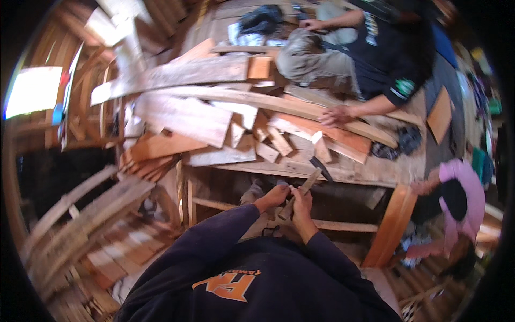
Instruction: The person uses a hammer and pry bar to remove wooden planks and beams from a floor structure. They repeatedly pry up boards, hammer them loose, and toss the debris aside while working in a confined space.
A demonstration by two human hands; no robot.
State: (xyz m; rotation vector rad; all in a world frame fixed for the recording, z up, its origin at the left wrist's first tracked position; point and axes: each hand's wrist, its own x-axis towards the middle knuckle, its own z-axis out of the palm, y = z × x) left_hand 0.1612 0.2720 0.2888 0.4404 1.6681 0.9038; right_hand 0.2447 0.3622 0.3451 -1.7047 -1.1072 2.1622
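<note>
My right hand (pixel 302 207) is wrapped round the wooden handle of a hammer (pixel 310 183). The dark hammer head points up and away, close to the front edge of the wooden platform (pixel 300 168). Just left of it, my left hand (pixel 274 198) is closed, its fingertips almost meeting the right hand. Whatever its fingers hold, if anything, is too small to make out. On the platform beyond the hammer lies a small wood offcut (pixel 320 146) among other short pieces.
Boards (pixel 198 115) and a long plank (pixel 257 101) lie across the platform. A person in dark clothes (pixel 387 56) sits on it, one hand on the plank. At right, another person in pink (pixel 462 188) bends near an orange-brown board (pixel 393 225). Curved timbers (pixel 91 220) stand at left.
</note>
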